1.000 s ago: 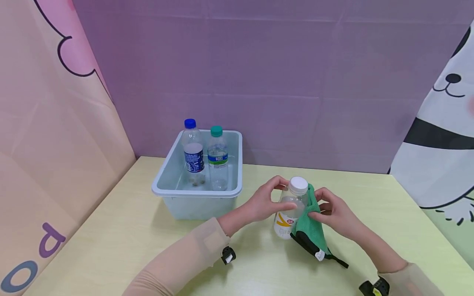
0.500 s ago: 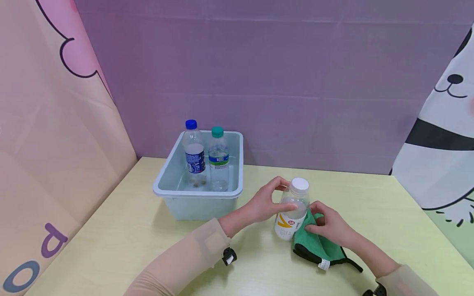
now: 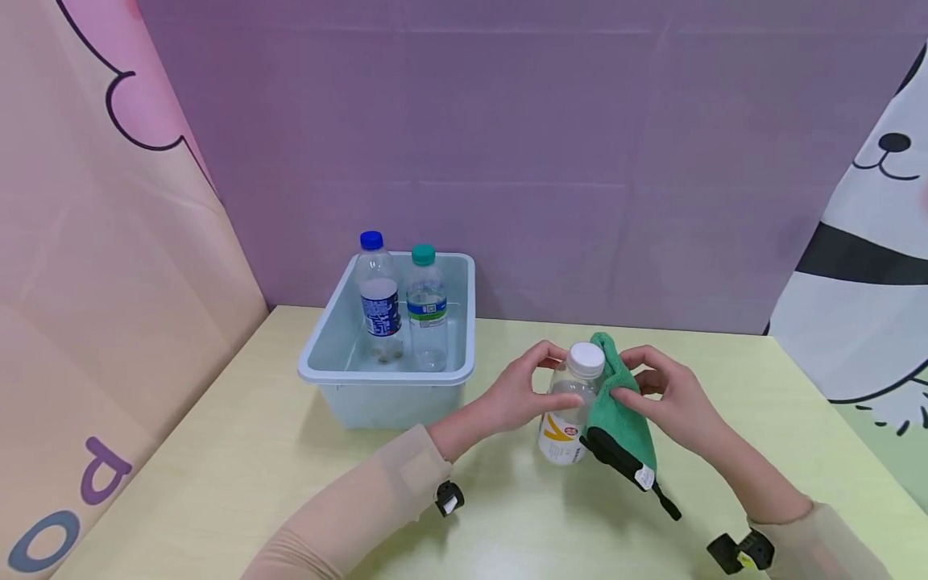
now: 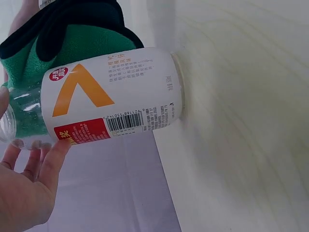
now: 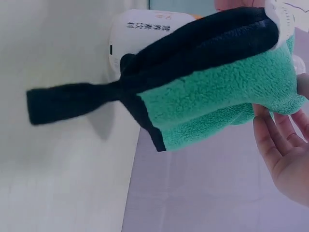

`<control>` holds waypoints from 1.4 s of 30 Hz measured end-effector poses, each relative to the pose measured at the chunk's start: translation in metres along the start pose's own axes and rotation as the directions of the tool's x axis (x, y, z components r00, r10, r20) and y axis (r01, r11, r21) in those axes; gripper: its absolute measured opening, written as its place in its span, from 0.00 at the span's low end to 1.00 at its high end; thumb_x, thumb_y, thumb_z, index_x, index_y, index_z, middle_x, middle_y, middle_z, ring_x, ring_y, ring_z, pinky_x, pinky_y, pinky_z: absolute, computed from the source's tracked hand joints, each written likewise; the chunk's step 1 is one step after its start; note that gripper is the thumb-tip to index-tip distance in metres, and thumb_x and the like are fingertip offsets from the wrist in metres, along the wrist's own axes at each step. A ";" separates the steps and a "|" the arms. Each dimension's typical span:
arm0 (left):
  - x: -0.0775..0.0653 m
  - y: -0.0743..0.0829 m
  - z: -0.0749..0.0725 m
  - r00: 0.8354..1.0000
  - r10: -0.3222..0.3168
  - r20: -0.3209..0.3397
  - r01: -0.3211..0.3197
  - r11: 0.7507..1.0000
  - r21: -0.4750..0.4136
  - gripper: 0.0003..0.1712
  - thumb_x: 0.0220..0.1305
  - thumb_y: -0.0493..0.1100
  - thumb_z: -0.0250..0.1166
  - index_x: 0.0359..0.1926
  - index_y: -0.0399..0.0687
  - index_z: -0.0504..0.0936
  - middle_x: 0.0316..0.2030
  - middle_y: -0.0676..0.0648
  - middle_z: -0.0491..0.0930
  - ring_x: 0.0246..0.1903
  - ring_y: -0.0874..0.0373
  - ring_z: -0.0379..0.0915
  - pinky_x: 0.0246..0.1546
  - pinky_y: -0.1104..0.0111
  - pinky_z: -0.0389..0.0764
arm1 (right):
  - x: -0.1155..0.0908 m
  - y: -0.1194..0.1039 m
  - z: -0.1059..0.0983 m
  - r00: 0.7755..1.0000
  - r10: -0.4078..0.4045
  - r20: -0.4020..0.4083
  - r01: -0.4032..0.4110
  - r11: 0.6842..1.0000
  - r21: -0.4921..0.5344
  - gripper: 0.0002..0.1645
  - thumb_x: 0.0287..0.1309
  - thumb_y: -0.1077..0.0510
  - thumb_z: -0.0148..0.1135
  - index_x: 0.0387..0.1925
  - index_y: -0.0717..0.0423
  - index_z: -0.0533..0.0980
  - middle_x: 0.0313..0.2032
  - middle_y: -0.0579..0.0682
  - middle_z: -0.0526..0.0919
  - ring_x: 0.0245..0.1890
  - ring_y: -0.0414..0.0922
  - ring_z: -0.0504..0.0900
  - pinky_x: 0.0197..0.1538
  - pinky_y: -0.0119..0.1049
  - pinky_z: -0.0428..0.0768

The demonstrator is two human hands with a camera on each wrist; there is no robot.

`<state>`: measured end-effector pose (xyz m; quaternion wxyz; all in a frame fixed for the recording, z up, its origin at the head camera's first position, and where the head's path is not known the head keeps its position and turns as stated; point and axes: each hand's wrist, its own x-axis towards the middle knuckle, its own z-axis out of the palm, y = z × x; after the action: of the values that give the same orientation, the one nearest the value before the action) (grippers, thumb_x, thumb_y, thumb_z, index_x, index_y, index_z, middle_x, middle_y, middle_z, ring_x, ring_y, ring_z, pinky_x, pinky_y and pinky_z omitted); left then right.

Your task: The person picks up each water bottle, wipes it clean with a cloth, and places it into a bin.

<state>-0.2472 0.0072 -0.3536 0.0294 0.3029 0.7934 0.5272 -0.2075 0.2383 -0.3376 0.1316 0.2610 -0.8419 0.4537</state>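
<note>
A clear plastic bottle with a white cap and a white label bearing an orange mark stands upright on the table, right of centre in the head view. My left hand grips its upper part from the left, thumb across the front. Pinched in my right hand is a green cloth with black edging, a black loop and a small white tag. It hangs against the bottle's right side. In the left wrist view the bottle's label fills the middle, the cloth behind it. The right wrist view shows the cloth hiding much of the bottle.
To the left on the table stands a light blue plastic bin. Inside it are an upright bottle with a blue cap and another with a green cap. A purple backdrop rises behind the table.
My right hand dipped with the cloth down the bottle's right side, then rose again, lifting the cloth to cap height. My left hand keeps its grip and the bottle stays put.
</note>
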 end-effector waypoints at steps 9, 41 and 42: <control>0.000 0.000 0.000 1.000 0.006 -0.001 -0.006 1.000 0.003 0.26 0.57 0.42 0.73 0.53 0.47 0.71 0.54 0.52 0.74 0.58 0.55 0.68 0.57 0.58 0.72 | -0.002 0.006 0.005 0.999 0.036 0.034 -0.038 0.997 0.061 0.19 0.54 0.73 0.65 0.47 0.66 0.70 0.40 0.56 0.75 0.29 0.41 0.82 0.33 0.32 0.83; 0.000 0.002 0.000 1.000 -0.001 0.000 0.001 0.999 0.032 0.25 0.58 0.44 0.73 0.52 0.49 0.71 0.53 0.54 0.75 0.58 0.55 0.67 0.57 0.58 0.71 | -0.018 0.037 0.012 0.976 0.112 0.188 -0.140 0.980 0.143 0.15 0.56 0.73 0.62 0.43 0.67 0.67 0.38 0.58 0.75 0.30 0.42 0.83 0.33 0.33 0.82; 0.000 0.002 0.000 1.000 -0.004 0.001 0.004 0.999 0.038 0.25 0.58 0.45 0.73 0.52 0.49 0.71 0.53 0.54 0.75 0.58 0.55 0.67 0.56 0.60 0.73 | -0.018 0.036 0.010 0.978 0.109 0.176 -0.134 0.981 0.139 0.15 0.56 0.73 0.62 0.43 0.67 0.67 0.38 0.57 0.75 0.30 0.42 0.83 0.33 0.33 0.83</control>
<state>-0.2465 0.0077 -0.3519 0.0252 0.3020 0.8039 0.5118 -0.2128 0.2518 -0.3765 0.0123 0.2551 -0.8277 0.4997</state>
